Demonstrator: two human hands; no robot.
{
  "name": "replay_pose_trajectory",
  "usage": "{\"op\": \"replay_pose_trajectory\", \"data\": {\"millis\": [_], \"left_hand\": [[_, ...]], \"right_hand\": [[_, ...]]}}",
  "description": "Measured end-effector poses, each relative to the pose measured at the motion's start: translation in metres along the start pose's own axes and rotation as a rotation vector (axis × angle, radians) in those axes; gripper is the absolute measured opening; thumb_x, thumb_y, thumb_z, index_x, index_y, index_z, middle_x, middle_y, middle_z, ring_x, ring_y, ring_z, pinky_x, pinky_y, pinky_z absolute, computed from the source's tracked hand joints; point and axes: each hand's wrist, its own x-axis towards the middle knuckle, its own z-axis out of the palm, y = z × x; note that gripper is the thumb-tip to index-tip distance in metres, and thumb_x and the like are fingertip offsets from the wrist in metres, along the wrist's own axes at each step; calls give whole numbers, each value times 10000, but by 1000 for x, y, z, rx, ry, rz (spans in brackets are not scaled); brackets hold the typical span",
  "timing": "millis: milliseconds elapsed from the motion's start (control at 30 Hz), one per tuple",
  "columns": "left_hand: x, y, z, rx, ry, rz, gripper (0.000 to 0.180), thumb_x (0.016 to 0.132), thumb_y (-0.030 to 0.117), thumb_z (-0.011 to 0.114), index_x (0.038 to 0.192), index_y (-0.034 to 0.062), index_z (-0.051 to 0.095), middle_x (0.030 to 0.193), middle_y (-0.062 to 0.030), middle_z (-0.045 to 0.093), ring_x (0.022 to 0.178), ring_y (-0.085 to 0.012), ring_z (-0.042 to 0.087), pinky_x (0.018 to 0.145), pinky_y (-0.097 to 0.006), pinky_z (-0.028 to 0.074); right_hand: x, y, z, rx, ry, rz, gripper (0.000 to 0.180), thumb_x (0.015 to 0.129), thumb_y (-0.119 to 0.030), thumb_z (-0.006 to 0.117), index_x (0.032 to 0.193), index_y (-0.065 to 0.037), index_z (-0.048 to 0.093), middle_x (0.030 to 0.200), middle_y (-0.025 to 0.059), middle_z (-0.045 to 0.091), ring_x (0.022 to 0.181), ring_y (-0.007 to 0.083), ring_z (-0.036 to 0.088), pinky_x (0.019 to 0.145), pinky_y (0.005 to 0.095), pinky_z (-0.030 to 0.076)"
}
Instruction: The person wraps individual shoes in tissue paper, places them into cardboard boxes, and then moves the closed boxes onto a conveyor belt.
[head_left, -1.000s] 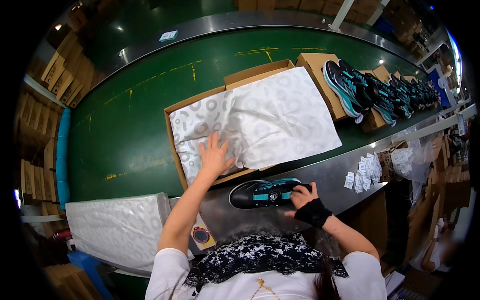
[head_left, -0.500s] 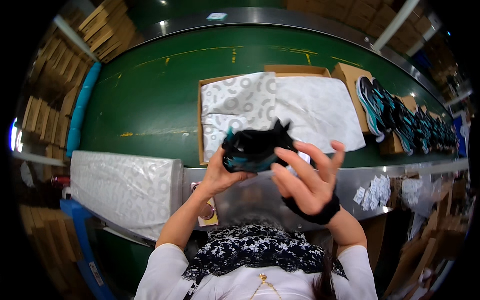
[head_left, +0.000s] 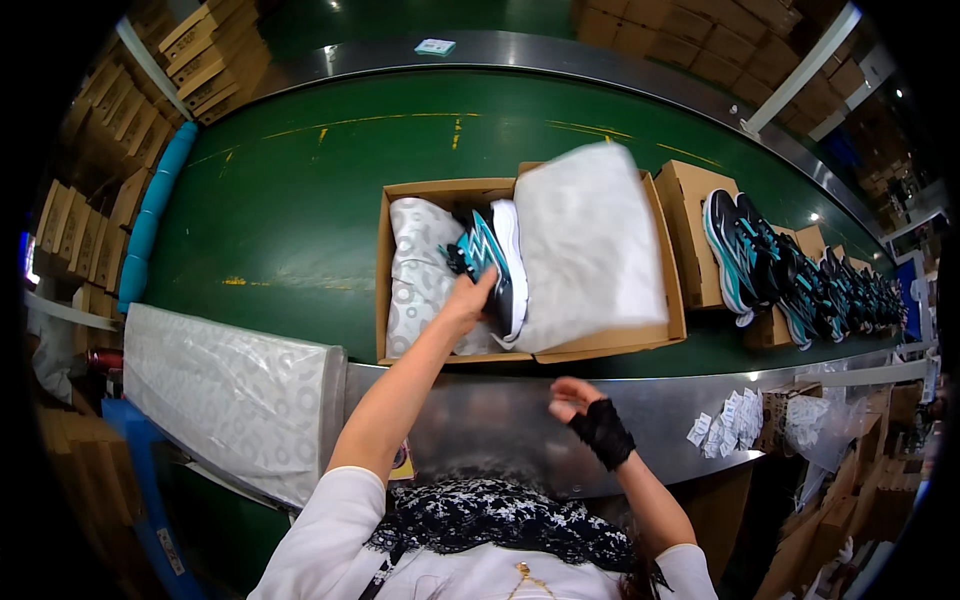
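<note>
A black and teal sneaker with a white sole [head_left: 510, 255] rests on its side in the left half of a shallow cardboard box [head_left: 384, 275]. My left hand [head_left: 472, 302] is closed around its near part. Beneath the shoe, patterned tissue paper [head_left: 412, 255] lines the box. A plain white sheet [head_left: 590, 255] covers most of the right half, its edge against the sole. My right hand [head_left: 590, 415], in a black wrist band, hovers over the steel edge [head_left: 480, 410]. Its fingers are loosely curled and slightly apart, with nothing visible in them.
A wrapped stack of patterned paper [head_left: 230, 390] lies at the left. On the right, a row of sneakers [head_left: 745, 250] leans along cardboard boxes [head_left: 690, 230]. Small white packets [head_left: 728, 425] are piled on the steel edge. A green belt [head_left: 300, 220] runs behind the box.
The sneaker has gone from above the steel edge into the box, held by my left hand. My right hand has left the shoe and drawn back toward me. The white sheet has shifted.
</note>
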Motion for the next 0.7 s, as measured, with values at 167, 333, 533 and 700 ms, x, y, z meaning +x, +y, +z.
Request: {"op": "replay_pose_trajectory", "data": {"millis": [167,333,533,700], "left_hand": [[-28,14,26,45,-300,-206,486,876,291,518,1196,-48,379,1142,-203,482,980,-310,544,791,-407,484],[-60,19,-37,57,180,512,469,925,366,381,1188,-19,436,1037,-140,549,876,-209,566,713,-311,468],[-66,-12,-69,652,235,551,525,907,412,344,1171,-33,437,1020,-205,524,931,-311,471,845,-375,367],[-60,-14,-73,530,154,316,513,873,390,438,1187,-15,436,1089,-188,529,1022,-311,473,885,-370,366]], "right_hand": [[57,30,-16,969,417,215,333,745,-169,645,1037,-63,525,1011,37,570,882,197,563,693,312,452],[67,43,-10,-309,507,-280,427,683,-25,598,1095,-56,490,1185,90,467,1067,214,461,750,390,412],[68,40,23,-1262,517,-613,512,749,22,451,1212,-196,477,1297,148,381,1169,362,354,835,484,363],[63,18,17,-1217,358,-532,545,741,18,444,1236,-209,461,1316,164,361,1182,404,337,860,437,408]]}}
